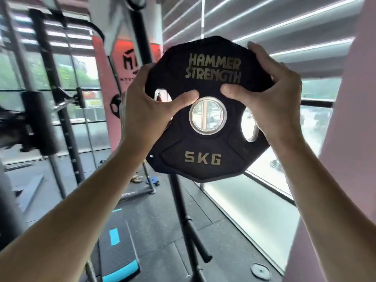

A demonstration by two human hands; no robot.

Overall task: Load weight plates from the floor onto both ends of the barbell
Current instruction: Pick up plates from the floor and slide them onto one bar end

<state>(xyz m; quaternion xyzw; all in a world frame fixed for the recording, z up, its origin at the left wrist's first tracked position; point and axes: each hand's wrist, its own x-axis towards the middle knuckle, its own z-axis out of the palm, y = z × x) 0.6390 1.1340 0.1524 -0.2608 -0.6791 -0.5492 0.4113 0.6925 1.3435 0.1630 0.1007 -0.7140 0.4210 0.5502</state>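
A black 5 kg weight plate (pixel 203 147) marked "Hammer Strength" is held up in front of me at about chest height, face toward the camera, its steel-ringed centre hole empty. My left hand (pixel 148 110) grips its left edge, thumb lying across the face beside the hole. My right hand (pixel 270 102) grips its right edge, thumb on the face and fingers curled over the rim. Through the hole I see only the window. No barbell sleeve shows clearly; the left side of the view is blurred.
A black squat rack (pixel 50 94) stands at left, with a blurred dark shape (pixel 12 123) beside it. A thin black stand (pixel 183 210) with splayed legs rises below the plate. A small grey disc (pixel 260 270) lies on the floor near the window (pixel 264 200) at right. A black-and-teal step (pixel 120 259) sits below.
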